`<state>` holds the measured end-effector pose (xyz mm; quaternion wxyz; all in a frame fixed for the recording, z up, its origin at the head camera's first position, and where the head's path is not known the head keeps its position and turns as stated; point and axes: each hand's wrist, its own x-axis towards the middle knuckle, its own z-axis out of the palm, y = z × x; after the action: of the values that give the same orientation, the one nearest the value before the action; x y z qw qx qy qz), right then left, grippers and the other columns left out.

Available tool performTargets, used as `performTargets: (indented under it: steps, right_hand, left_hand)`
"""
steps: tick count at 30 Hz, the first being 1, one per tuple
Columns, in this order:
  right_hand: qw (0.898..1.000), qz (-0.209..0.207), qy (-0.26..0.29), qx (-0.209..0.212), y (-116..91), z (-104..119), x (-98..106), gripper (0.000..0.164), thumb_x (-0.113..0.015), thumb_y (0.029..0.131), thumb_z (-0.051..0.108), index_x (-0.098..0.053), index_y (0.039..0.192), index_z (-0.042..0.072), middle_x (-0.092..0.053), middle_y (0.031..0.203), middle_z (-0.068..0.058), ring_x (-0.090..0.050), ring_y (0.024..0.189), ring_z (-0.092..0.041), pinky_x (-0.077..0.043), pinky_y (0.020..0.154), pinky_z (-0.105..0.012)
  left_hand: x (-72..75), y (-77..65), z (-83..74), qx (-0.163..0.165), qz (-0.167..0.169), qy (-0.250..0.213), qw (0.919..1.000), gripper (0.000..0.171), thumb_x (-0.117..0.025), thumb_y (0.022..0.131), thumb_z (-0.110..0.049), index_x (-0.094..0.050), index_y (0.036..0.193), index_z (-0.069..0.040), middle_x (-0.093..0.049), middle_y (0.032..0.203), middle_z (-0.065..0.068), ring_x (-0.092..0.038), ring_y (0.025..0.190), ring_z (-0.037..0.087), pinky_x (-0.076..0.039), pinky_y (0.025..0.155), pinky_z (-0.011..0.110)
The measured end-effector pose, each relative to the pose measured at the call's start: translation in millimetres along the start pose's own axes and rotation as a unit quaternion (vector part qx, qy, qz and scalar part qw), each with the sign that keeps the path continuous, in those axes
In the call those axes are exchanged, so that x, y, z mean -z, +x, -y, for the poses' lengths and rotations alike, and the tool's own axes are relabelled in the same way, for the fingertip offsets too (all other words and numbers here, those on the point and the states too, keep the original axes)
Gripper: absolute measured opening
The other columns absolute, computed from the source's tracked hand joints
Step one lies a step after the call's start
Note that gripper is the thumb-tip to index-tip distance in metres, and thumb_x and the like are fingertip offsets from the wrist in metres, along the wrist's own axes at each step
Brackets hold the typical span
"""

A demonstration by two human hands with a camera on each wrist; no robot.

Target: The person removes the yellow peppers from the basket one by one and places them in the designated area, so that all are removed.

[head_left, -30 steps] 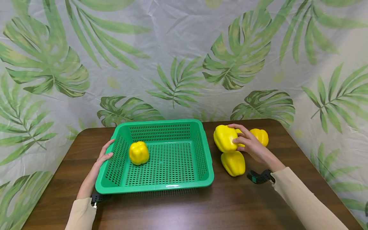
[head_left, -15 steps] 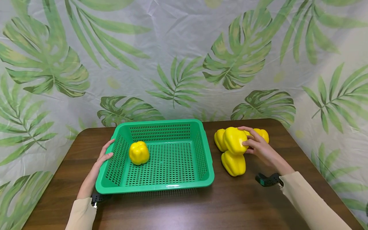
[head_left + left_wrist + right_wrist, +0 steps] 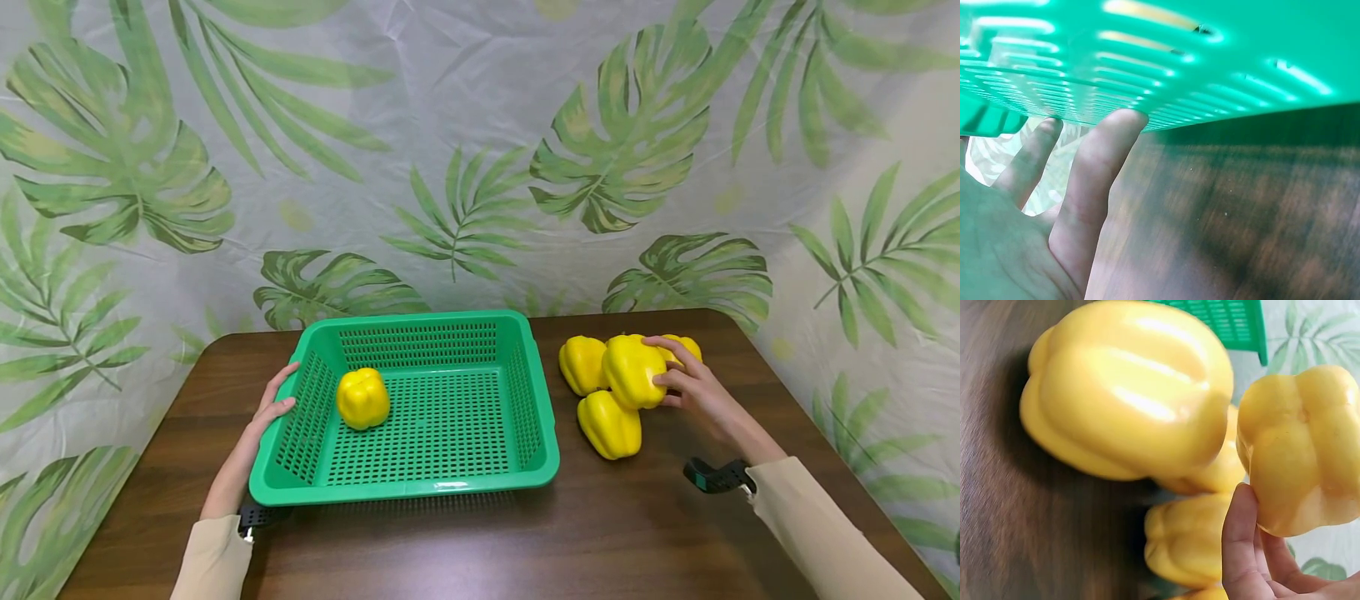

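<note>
My right hand [image 3: 697,392] pinches a yellow bell pepper [image 3: 632,372] between thumb and fingers, above the other peppers. In the right wrist view, the held bell pepper [image 3: 1304,450] shows its lobed end, with fingertips at its lower side. Beneath and left of it, one yellow pepper [image 3: 610,427] lies in front and another yellow pepper [image 3: 580,365] farther back; more are partly hidden behind my hand. With nearly straight fingers, my left hand [image 3: 262,417] touches the left side of the green basket [image 3: 405,492]. A single yellow pepper [image 3: 363,399] sits inside, toward the left.
A dark brown wooden table [image 3: 480,550] bears the basket and peppers. Its back edge meets a leaf-printed cloth [image 3: 465,108] that also hangs along both sides. The basket's right rim stands close to the leftmost loose peppers.
My right hand has moved right and slightly down with the pepper it holds, uncovering the pepper at the pile's left. My left hand and the basket stay in place.
</note>
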<state>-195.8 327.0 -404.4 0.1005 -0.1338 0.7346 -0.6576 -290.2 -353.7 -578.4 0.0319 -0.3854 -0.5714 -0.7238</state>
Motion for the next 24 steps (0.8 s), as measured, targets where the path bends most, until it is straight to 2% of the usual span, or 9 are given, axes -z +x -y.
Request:
performTargets:
  steps: [2, 5, 7, 9, 11, 16, 19, 23, 24]
  right_hand:
    - [1.000, -0.004, 0.001, 0.001, -2, -2, 3, 0.045, -0.044, 0.099, 0.006, -0.038, 0.141, 0.022, -0.022, 0.138, -0.004, -0.047, 0.107, -0.014, -0.049, 0.079, -0.031]
    - [1.000, -0.008, 0.001, 0.003, -6, -6, 7, 0.045, -0.043, 0.099, 0.005, -0.038, 0.141, 0.022, -0.023, 0.135, -0.004, -0.047, 0.105, -0.014, -0.049, 0.079, -0.030]
    - [1.000, -0.011, 0.002, 0.002, -8, -8, 10, 0.045, -0.043, 0.099, 0.004, -0.038, 0.141, 0.022, -0.025, 0.133, -0.004, -0.048, 0.103, -0.014, -0.049, 0.078, -0.030]
    - [1.000, -0.013, 0.000, 0.000, -11, -10, 13, 0.046, -0.042, 0.099, 0.004, -0.038, 0.141, 0.022, -0.026, 0.132, -0.002, -0.047, 0.102, -0.014, -0.048, 0.078, -0.030]
    - [1.000, -0.018, -0.004, -0.005, -13, -13, 16, 0.045, -0.042, 0.099, 0.005, -0.038, 0.140, 0.022, -0.026, 0.132, -0.001, -0.046, 0.101, -0.014, -0.048, 0.078, -0.029]
    - [0.999, -0.026, -0.024, -0.025, -18, -18, 21, 0.041, -0.044, 0.101, 0.012, -0.038, 0.139, 0.024, -0.027, 0.130, -0.003, -0.047, 0.101, -0.014, -0.047, 0.079, -0.029]
    - [0.998, -0.029, -0.037, -0.033, -20, -20, 22, 0.041, -0.046, 0.101, 0.015, -0.038, 0.140, 0.025, -0.029, 0.129, -0.005, -0.048, 0.101, -0.013, -0.048, 0.079, -0.029]
    - [0.998, -0.026, -0.040, -0.034, -23, -22, 25, 0.042, -0.046, 0.101, 0.013, -0.037, 0.140, 0.024, -0.030, 0.130, -0.006, -0.049, 0.102, -0.012, -0.047, 0.079, -0.029]
    - [0.998, -0.023, -0.038, -0.032, -24, -23, 25, 0.042, -0.046, 0.101, 0.012, -0.037, 0.141, 0.023, -0.030, 0.130, -0.006, -0.049, 0.102, -0.011, -0.047, 0.079, -0.029]
  left_hand:
    - [19.8, -8.8, 18.0, 0.006, 0.000, 0.013, 0.9999, 0.057, -0.052, 0.096, -0.013, -0.032, 0.150, -0.012, -0.031, 0.146, 0.003, -0.040, 0.124, 0.012, -0.035, 0.092, 0.021]
    - [73.7, -32.1, 68.4, 0.009, 0.013, 0.009, 0.9998, 0.063, -0.042, 0.093, 0.005, -0.024, 0.152, -0.008, -0.023, 0.153, 0.009, -0.038, 0.129, 0.018, -0.037, 0.094, 0.024]
    - [104.1, -45.9, 96.9, 0.029, 0.002, 0.017, 0.9994, 0.066, -0.045, 0.092, 0.003, -0.021, 0.152, -0.008, -0.019, 0.154, 0.013, -0.037, 0.130, 0.023, -0.038, 0.095, 0.028]
    - [126.6, -55.7, 118.0, 0.046, -0.004, 0.014, 0.9988, 0.069, -0.045, 0.091, 0.004, -0.016, 0.153, -0.006, -0.014, 0.155, 0.016, -0.034, 0.133, 0.028, -0.038, 0.097, 0.030]
    - [140.3, -61.9, 130.5, 0.061, -0.013, 0.015, 0.9979, 0.071, -0.045, 0.090, 0.005, -0.014, 0.153, -0.005, -0.011, 0.155, 0.018, -0.031, 0.134, 0.031, -0.038, 0.099, 0.033]
    - [143.4, -63.8, 133.4, 0.073, -0.028, 0.026, 0.9966, 0.073, -0.041, 0.088, 0.012, -0.013, 0.153, -0.004, -0.010, 0.155, 0.019, -0.030, 0.135, 0.031, -0.037, 0.100, 0.032]
    - [130.7, -59.2, 121.5, 0.078, -0.033, 0.028, 0.9961, 0.072, -0.040, 0.087, 0.013, -0.014, 0.153, -0.004, -0.011, 0.155, 0.018, -0.031, 0.135, 0.027, -0.036, 0.100, 0.030]
    - [105.1, -49.4, 97.0, 0.078, -0.034, 0.036, 0.9957, 0.070, -0.038, 0.088, 0.012, -0.014, 0.152, -0.003, -0.011, 0.155, 0.019, -0.033, 0.133, 0.024, -0.035, 0.100, 0.029]
    - [103.9, -48.6, 96.1, 0.075, -0.032, 0.037, 0.9960, 0.070, -0.038, 0.088, 0.011, -0.014, 0.152, -0.003, -0.012, 0.155, 0.019, -0.034, 0.133, 0.024, -0.036, 0.100, 0.029]
